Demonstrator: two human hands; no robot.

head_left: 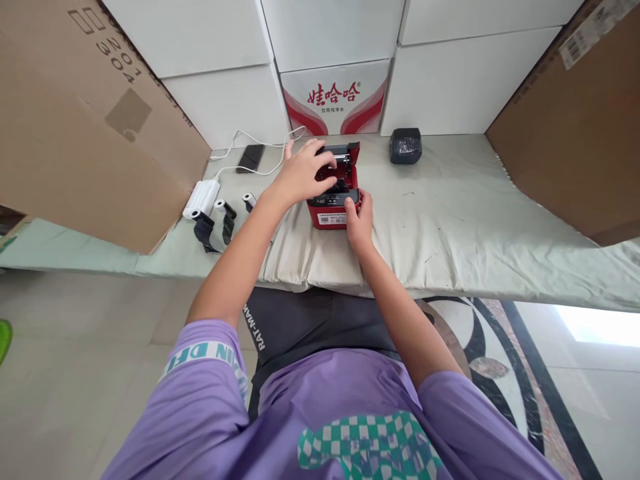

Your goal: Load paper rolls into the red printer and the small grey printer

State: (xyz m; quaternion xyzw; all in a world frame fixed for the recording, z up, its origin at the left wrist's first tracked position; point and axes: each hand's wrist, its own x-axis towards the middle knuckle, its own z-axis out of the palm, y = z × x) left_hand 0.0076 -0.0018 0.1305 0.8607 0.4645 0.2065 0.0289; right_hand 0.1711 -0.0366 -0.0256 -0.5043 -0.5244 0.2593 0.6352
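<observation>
On pale cloth [465,193], an open red device [331,208] holds black parts [341,187]; left hand [303,175] over it, fingers apart; right hand [359,223] clamps its corner.

A person in a purple T-shirt [333,380] works at a pale, cloth-covered desk [450,227]. The left hand's [306,172] spread fingers hang over an open, red-and-black, boxy device [326,209]; the right hand [359,223] grips its near right corner. Leftward lie small rolls of dark ribbon [204,231] and a white plastic power strip [201,199]; rightward, a black wrapped bundle [405,146]. White boxes [330,37] stand behind.
</observation>
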